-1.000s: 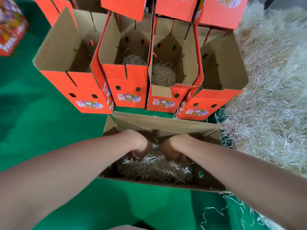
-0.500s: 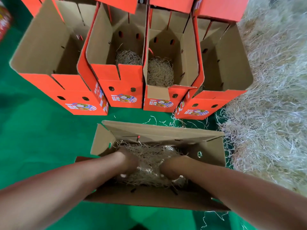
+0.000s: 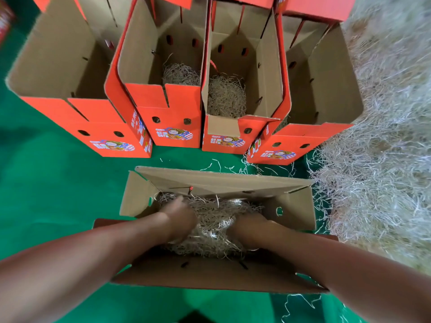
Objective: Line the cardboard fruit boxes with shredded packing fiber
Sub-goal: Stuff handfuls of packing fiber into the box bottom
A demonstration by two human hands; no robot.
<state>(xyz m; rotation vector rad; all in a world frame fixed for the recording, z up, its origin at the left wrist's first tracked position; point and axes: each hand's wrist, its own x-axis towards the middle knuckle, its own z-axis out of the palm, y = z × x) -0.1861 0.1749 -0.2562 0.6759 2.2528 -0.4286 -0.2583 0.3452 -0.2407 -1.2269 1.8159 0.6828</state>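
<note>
Lower centre: left hand (image 3: 179, 220) and right hand (image 3: 250, 226) press into fiber (image 3: 214, 217) inside the near box (image 3: 210, 273); fingers are buried, so grip cannot be told. Upper row: middle boxes (image 3: 163, 117) already hold fiber; outer boxes (image 3: 53, 54) have hidden floors. Pile (image 3: 384, 159) at right.

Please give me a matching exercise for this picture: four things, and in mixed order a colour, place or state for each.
1 nearest box
2 loose fiber pile
3 floor
4 leftmost orange box

a green
b at the right edge
c no fiber visible inside
d left hand and right hand inside it

Pairs: 1-d, 2-b, 3-a, 4-c
</note>
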